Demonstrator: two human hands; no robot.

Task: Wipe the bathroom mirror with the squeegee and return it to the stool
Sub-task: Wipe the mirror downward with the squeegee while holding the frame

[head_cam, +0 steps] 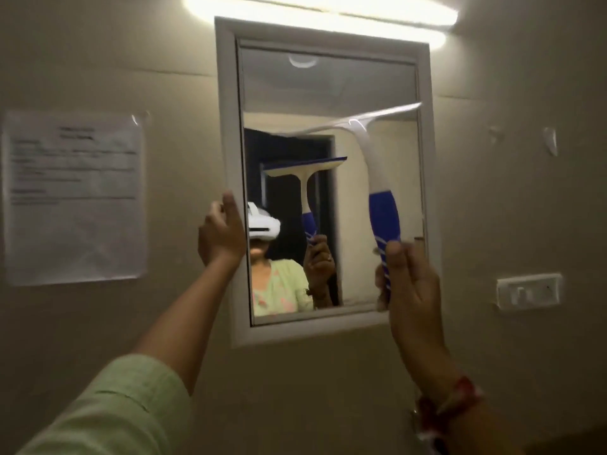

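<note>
A white-framed bathroom mirror (226,133) hangs on the beige wall ahead. The squeegee (382,218) has a white head and a blue-and-white handle. My right hand (410,287) grips the bottom of that handle and holds the tool upright in front of the glass. Its blade stretches across the middle of the mirror, tilted up to the right. My left hand (221,236) holds the mirror's left frame edge with curled fingers. The glass reflects the squeegee, a hand and a person wearing a headset. No stool is in view.
A strip light (328,11) glows above the mirror. A printed notice (74,198) is taped to the wall at left. A white switch plate (528,292) and a small wall hook (550,141) sit to the right.
</note>
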